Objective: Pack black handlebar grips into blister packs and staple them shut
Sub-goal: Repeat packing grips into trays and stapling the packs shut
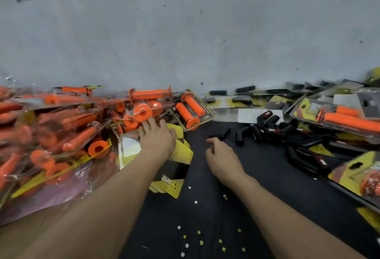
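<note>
Black handlebar grips (257, 131) are looking light, rubbery: pinch mid-barrel. Left hand (157, 138) is lying flat-fingered on a blister pack (129, 147); right hand (223, 159) is curling loosely, empty.

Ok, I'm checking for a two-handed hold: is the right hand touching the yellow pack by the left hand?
Apart. The head view shows a strip of black mat between the right hand and the yellow pack.

Flat, dimmish light, soft shadows. Motion blur smears everything toward 3 and 9 o'clock; glare glints on blister packs (67, 115) at 9 o'clock; edges bow.
</note>
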